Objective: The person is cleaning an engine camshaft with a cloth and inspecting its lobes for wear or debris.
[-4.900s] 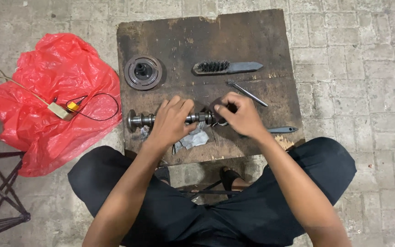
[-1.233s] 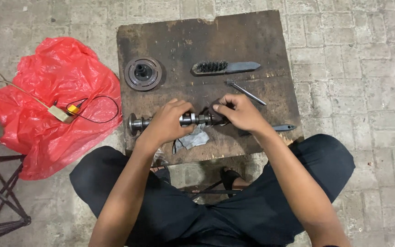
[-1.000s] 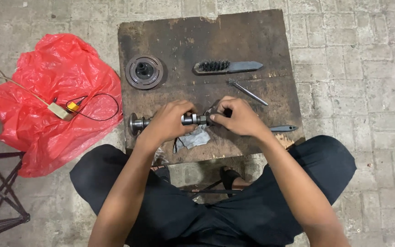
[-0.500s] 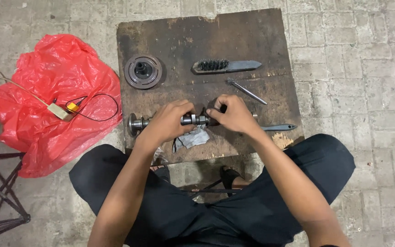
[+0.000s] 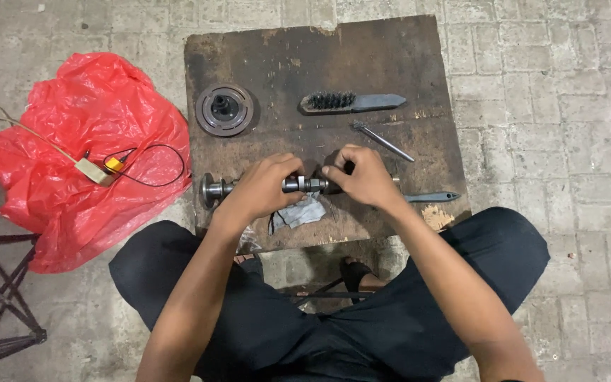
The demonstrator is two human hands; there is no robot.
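We are still gripping the metal shaft (image 5: pixel 298 185) lying across the near part of the wooden board (image 5: pixel 390 56), our left hand (image 5: pixel 263 187) wrapped around it while our right hand (image 5: pixel 362 177), shifted slightly leftward, is pinching fingers onto its middle, so the fitting work is continuing

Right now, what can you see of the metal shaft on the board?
The shaft is dull grey metal, stepped, with a round flange at its left end and collars near the middle. It lies flat, crosswise, on the near part of the dark wooden board. The left hand wraps its middle; the right hand covers its right end. A grey rag lies just below.
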